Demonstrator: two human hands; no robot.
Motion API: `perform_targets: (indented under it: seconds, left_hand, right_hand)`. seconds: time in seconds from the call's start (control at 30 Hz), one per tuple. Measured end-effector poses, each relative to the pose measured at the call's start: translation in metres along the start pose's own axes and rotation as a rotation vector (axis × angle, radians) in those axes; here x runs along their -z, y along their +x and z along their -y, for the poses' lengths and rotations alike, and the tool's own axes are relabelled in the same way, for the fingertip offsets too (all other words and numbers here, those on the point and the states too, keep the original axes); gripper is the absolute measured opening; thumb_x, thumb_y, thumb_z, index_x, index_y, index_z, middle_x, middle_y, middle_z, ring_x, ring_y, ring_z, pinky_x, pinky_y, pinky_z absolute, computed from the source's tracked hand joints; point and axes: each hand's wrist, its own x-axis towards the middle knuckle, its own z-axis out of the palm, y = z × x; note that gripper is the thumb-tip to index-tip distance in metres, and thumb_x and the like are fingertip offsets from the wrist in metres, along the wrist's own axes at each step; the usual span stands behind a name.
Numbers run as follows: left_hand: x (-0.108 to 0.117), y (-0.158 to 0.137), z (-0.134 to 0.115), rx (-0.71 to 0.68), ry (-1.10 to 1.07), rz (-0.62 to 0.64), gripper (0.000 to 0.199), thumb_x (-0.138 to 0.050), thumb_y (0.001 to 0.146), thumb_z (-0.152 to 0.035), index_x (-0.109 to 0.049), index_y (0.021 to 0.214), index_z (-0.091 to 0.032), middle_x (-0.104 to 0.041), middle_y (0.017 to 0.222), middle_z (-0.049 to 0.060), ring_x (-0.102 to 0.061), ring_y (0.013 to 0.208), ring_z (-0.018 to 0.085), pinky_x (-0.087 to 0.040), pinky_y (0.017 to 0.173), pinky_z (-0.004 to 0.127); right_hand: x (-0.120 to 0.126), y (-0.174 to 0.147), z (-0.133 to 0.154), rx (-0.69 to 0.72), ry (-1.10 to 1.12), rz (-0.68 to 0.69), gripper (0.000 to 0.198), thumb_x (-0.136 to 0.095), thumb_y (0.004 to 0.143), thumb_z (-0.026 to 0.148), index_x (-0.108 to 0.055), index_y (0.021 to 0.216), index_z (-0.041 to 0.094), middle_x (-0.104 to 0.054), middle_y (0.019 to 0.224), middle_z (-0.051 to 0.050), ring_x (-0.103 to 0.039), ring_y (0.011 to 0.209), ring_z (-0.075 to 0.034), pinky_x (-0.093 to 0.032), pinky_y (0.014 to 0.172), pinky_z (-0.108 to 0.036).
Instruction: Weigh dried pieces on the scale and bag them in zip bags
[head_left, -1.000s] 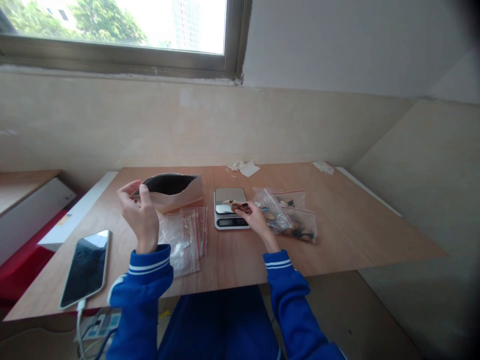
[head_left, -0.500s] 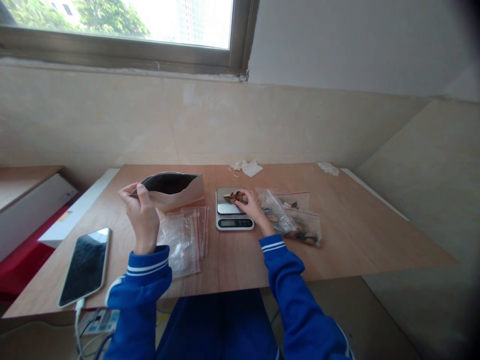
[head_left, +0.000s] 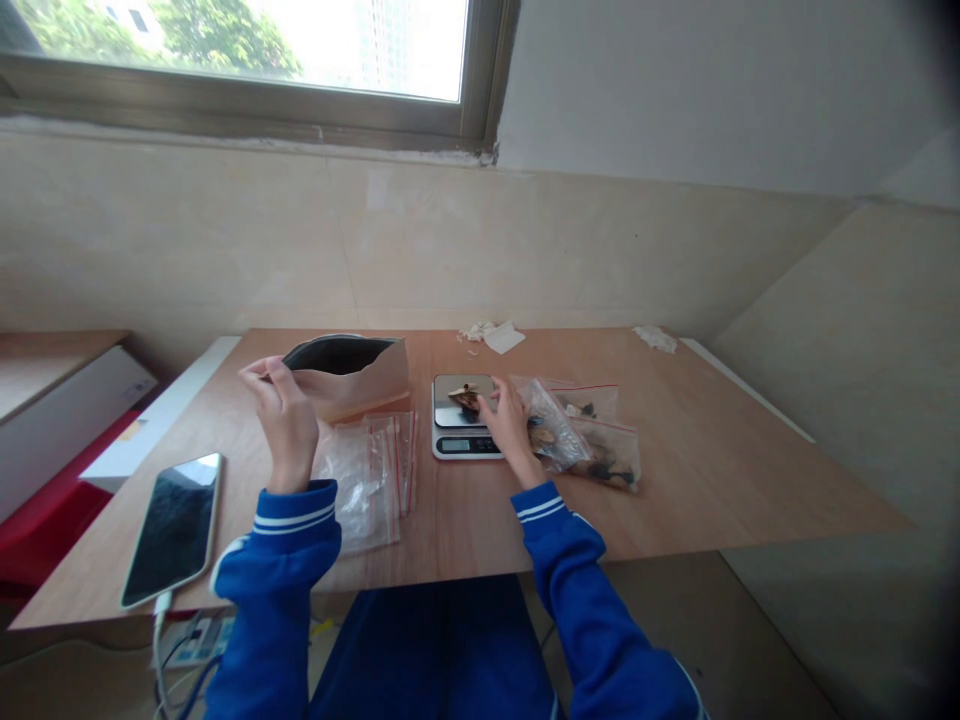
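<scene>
My left hand (head_left: 283, 415) pinches the left edge of a pinkish-tan pouch (head_left: 352, 392), whose dark mouth gapes upward. A small digital kitchen scale (head_left: 469, 447) lies in the middle of the table. On its shiny plate rests a little heap of brown dried pieces (head_left: 466, 398); their exact kind I cannot make out. Beside the heap, at the plate's right edge, my right hand (head_left: 506, 420) has its fingers apart, with nothing seen between them. Clear zip bags (head_left: 367, 480) with red seal lines lie flat below the pouch.
Filled zip bags (head_left: 600, 450) lie right of the scale. A phone (head_left: 174, 530) with a charging cable (head_left: 159, 640) is at the table's left. Whitish scraps (head_left: 502, 337) and a crumpled tissue (head_left: 656, 338) lie at the back, near the wall.
My right hand has let go of the dried pieces, leaving them on the scale plate, and has drawn slightly right. My left hand still grips the pouch, whose mouth has tilted a little.
</scene>
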Motion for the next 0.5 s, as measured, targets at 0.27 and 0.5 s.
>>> perform_targets:
  seconds: [0.27,0.5]
  left_hand:
    - [-0.01,0.028,0.006,-0.034,0.016,0.027,0.04,-0.031,0.097,-0.054,-0.045,0.085,-0.019,-0.061,0.089,-0.001,-0.062,0.103,0.019,-0.046,0.073,0.035]
    - [-0.012,0.052,-0.003,0.031,0.147,0.063,0.034,-0.034,0.098,-0.044,-0.046,0.079,-0.018,-0.061,0.081,-0.003,-0.063,0.097,0.019,-0.044,0.072,0.034]
  right_hand:
    - [0.068,0.002,0.047,0.212,0.27,-0.234,0.025,-0.044,0.095,0.031,-0.059,0.11,0.017,-0.062,0.099,-0.009,-0.057,0.083,-0.018,-0.046,0.083,-0.034]
    - [0.119,0.003,0.07,0.252,0.324,-0.337,0.021,-0.044,0.096,0.031,-0.061,0.103,0.019,-0.062,0.103,-0.008,-0.058,0.091,-0.019,-0.048,0.081,-0.035]
